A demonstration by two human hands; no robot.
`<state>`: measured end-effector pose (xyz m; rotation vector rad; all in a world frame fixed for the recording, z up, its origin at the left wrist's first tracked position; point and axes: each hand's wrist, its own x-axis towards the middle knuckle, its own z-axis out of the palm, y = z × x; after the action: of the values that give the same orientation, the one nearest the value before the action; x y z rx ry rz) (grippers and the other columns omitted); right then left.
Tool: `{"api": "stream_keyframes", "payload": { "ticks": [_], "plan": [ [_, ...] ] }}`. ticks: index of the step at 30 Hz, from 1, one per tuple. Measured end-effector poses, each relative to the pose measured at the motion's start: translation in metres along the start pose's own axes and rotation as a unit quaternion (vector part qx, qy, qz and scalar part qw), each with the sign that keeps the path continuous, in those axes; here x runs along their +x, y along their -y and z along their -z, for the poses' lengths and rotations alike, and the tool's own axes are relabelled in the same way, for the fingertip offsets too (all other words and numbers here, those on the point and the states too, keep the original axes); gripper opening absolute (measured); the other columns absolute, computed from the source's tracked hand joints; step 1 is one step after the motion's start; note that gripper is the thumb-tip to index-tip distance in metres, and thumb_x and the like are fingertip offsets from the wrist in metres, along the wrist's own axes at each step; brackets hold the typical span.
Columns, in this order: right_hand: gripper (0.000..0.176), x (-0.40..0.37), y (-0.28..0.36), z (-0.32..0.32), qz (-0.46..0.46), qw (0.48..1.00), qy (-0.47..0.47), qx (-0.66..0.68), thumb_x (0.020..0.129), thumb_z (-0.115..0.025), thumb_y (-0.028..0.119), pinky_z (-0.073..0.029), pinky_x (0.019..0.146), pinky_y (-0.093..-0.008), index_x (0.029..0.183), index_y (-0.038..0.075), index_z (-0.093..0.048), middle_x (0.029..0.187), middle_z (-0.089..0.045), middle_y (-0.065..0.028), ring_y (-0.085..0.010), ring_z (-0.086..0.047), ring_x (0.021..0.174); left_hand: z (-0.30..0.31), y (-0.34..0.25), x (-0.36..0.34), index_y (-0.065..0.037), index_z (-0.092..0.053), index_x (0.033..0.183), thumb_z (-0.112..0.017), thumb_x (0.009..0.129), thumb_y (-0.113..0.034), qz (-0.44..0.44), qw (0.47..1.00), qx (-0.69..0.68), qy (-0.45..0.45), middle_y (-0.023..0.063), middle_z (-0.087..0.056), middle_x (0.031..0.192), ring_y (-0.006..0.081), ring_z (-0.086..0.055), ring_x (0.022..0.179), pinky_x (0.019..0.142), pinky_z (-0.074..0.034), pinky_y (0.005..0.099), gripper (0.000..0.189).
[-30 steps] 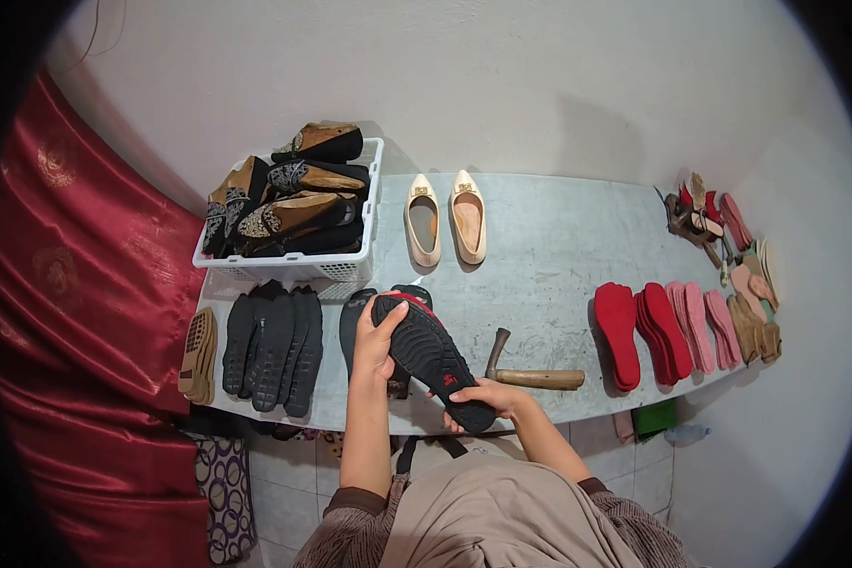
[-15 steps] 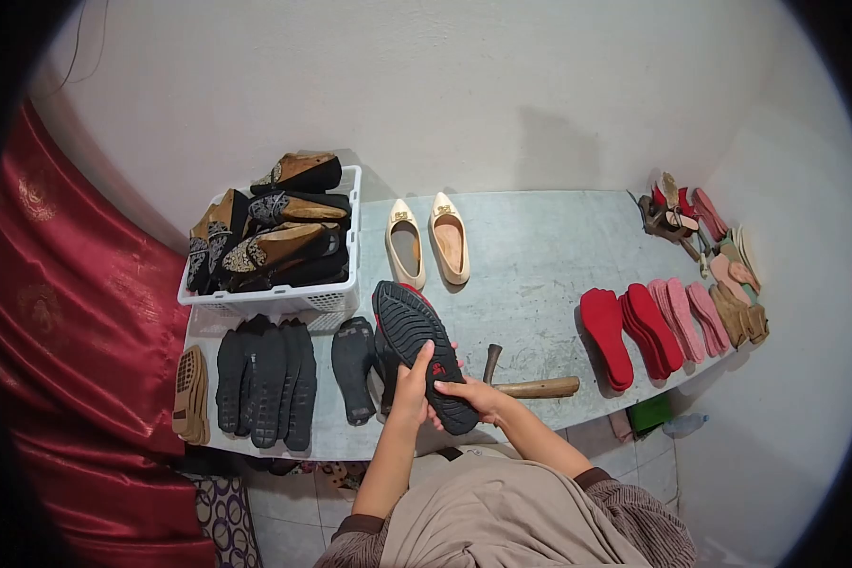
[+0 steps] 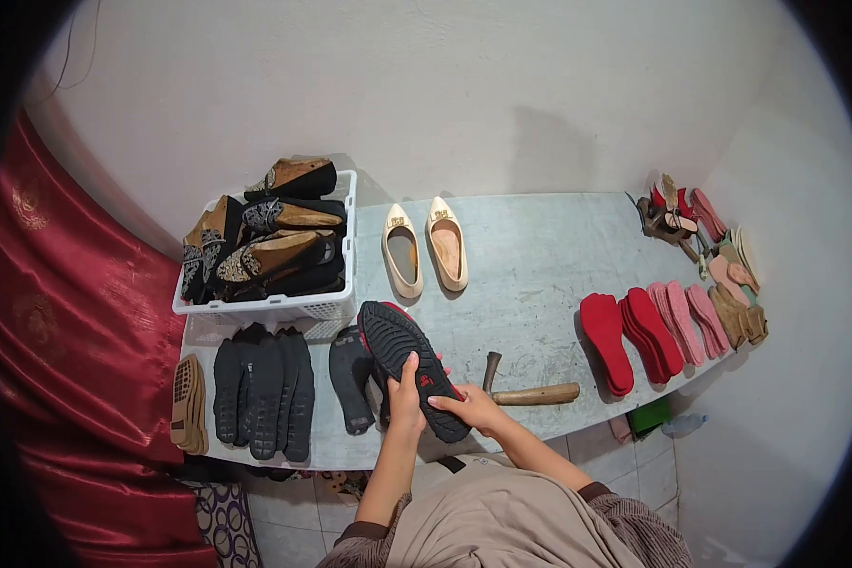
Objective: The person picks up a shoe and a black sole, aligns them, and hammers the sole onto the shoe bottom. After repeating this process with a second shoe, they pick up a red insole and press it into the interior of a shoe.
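Note:
Both hands hold a black ridged sole with red along its edge and a small red mark near its middle. My left hand grips its left side, thumb on the black face. My right hand is closed on the lower right part, thumb also across that face. Beneath and to the left, another dark sole lies on the table, partly hidden. A hammer with a wooden handle rests just right of my right hand.
A white basket of embellished shoes stands back left. Two cream shoes sit mid-table. Black soles and tan soles lie left; red insoles and pink insoles lie right. A red curtain hangs left.
The held sole has moved slightly left and down in the view, along with both hands. The grip looks the same.

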<state>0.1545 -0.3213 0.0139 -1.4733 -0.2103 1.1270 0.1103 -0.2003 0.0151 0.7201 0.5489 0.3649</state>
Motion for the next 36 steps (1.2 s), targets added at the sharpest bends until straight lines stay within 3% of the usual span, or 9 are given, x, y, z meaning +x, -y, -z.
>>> {"api": "stream_keyframes", "payload": {
  "ticks": [10, 13, 16, 18, 20, 26, 31, 34, 36],
  "plan": [
    [0.029, 0.007, -0.005, -0.002, 0.039, 0.998, -0.024, 0.037, 0.081, -0.066, 0.025, -0.044, 0.065, -0.0234, 0.096, 0.000, -0.063, 0.081, -0.061, -0.0014, -0.0086, -0.055, 0.072, 0.005, -0.006, 0.006, 0.002, -0.045, 0.113, -0.055, 0.087, -0.025, 0.000, 0.997, 0.035, 0.067, 0.0179, -0.059, 0.100, 0.0276, -0.062, 0.083, 0.068, -0.054, 0.0384, 0.039],
    [0.028, 0.007, -0.003, 0.002, 0.043, 0.996, -0.015, 0.083, 0.082, -0.064, 0.024, -0.044, 0.064, -0.0230, 0.096, -0.001, -0.062, 0.082, -0.061, -0.0029, -0.0092, -0.056, 0.071, 0.014, -0.001, 0.012, 0.003, -0.045, 0.117, -0.055, 0.085, -0.016, -0.005, 0.989, 0.081, 0.125, 0.0153, -0.057, 0.108, 0.0230, -0.057, 0.097, 0.084, -0.047, 0.0340, 0.038],
    [0.028, 0.005, 0.003, 0.006, 0.029, 0.989, -0.018, 0.143, 0.083, -0.063, 0.023, -0.044, 0.064, -0.0218, 0.098, 0.000, -0.061, 0.085, -0.061, -0.0025, -0.0080, -0.055, 0.072, 0.011, -0.006, 0.008, 0.002, -0.046, 0.117, -0.055, 0.086, -0.012, 0.022, 0.986, -0.023, 0.163, 0.0089, -0.055, 0.111, 0.0166, -0.053, 0.101, 0.088, -0.041, 0.0286, 0.035],
    [0.025, 0.002, 0.007, 0.008, 0.067, 0.984, -0.035, 0.164, 0.084, -0.061, 0.021, -0.052, 0.058, -0.0289, 0.094, -0.002, -0.056, 0.078, -0.062, -0.0087, -0.0165, -0.061, 0.063, 0.015, -0.004, 0.010, 0.002, -0.046, 0.117, -0.056, 0.086, -0.010, 0.025, 0.983, -0.028, 0.179, 0.0079, -0.055, 0.111, 0.0160, -0.052, 0.103, 0.090, -0.039, 0.0290, 0.036],
    [0.025, 0.000, 0.008, 0.010, 0.074, 0.982, -0.042, 0.170, 0.084, -0.061, 0.020, -0.052, 0.057, -0.0299, 0.094, -0.002, -0.056, 0.078, -0.061, -0.0085, -0.0165, -0.061, 0.063, 0.020, 0.000, 0.011, 0.002, -0.046, 0.118, -0.058, 0.085, -0.010, 0.046, 0.981, -0.002, 0.191, 0.0083, -0.055, 0.110, 0.0154, -0.052, 0.101, 0.089, -0.040, 0.0285, 0.037],
    [0.027, -0.006, 0.006, 0.012, 0.097, 0.982, -0.042, 0.159, 0.085, -0.061, 0.021, -0.047, 0.068, -0.0236, 0.100, 0.000, -0.057, 0.089, -0.061, -0.0038, -0.0089, -0.056, 0.077, 0.019, 0.005, 0.005, 0.000, -0.046, 0.118, -0.062, 0.084, -0.015, 0.055, 0.981, 0.031, 0.184, 0.0072, -0.056, 0.111, 0.0155, -0.053, 0.102, 0.089, -0.040, 0.0282, 0.041],
    [0.029, -0.009, 0.005, 0.013, 0.094, 0.981, -0.024, 0.169, 0.085, -0.060, 0.023, -0.046, 0.069, -0.0238, 0.102, 0.000, -0.056, 0.092, -0.060, -0.0041, -0.0093, -0.056, 0.080, 0.025, 0.008, 0.006, -0.002, -0.045, 0.119, -0.064, 0.083, -0.016, 0.056, 0.979, 0.048, 0.191, 0.0064, -0.055, 0.110, 0.0142, -0.053, 0.101, 0.086, -0.041, 0.0266, 0.043],
    [0.031, -0.010, 0.005, 0.014, 0.086, 0.982, -0.001, 0.167, 0.085, -0.060, 0.024, -0.046, 0.071, -0.0242, 0.105, 0.000, -0.056, 0.093, -0.060, -0.0040, -0.0097, -0.056, 0.081, 0.022, 0.010, 0.003, -0.004, -0.043, 0.123, -0.065, 0.081, -0.021, 0.028, 0.975, 0.023, 0.219, 0.0074, -0.054, 0.112, 0.0171, -0.052, 0.104, 0.090, -0.040, 0.0300, 0.050],
    [0.033, -0.012, 0.002, 0.013, 0.077, 0.983, 0.019, 0.168, 0.085, -0.061, 0.024, -0.046, 0.073, -0.0245, 0.106, 0.001, -0.056, 0.094, -0.060, -0.0040, -0.0099, -0.056, 0.083, 0.021, 0.014, 0.001, -0.002, -0.039, 0.126, -0.065, 0.080, -0.030, 0.075, 0.967, -0.075, 0.233, 0.0117, -0.052, 0.117, 0.0220, -0.050, 0.109, 0.095, -0.039, 0.0342, 0.061]
  ]
}}
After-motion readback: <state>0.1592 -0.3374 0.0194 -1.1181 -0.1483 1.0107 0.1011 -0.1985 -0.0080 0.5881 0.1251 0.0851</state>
